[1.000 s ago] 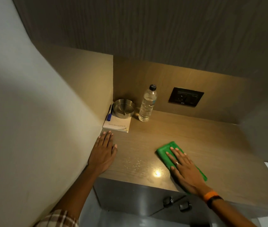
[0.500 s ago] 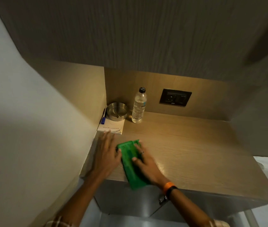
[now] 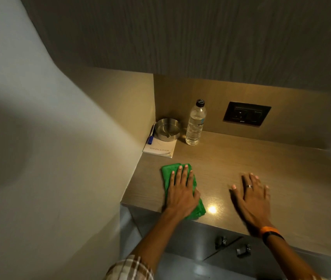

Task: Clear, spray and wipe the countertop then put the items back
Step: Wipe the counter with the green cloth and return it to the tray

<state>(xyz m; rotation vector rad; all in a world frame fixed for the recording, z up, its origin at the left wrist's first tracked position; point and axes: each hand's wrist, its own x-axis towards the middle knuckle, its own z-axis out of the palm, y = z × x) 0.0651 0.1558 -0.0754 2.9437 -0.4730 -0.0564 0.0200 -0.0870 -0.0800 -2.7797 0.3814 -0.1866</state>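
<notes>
The left hand [image 3: 182,190] presses flat on the green cloth [image 3: 168,174], wiping the bench [image 3: 241,158], the right hand [image 3: 253,197] is open and empty, and the far-left things look put back.

The wooden countertop [image 3: 241,164] carries a green cloth [image 3: 167,174], notepad [image 3: 160,148], ashtray [image 3: 167,129] and water bottle [image 3: 195,124].

Green cloth [image 3: 169,174] partly hidden under left hand [image 3: 182,196]. Right hand [image 3: 254,196] motion-blurred. Pen [image 3: 151,136] partly behind ashtray [image 3: 167,131]. Bottle [image 3: 195,124] label illegible. Desk [image 3: 261,164] right end cut off.
</notes>
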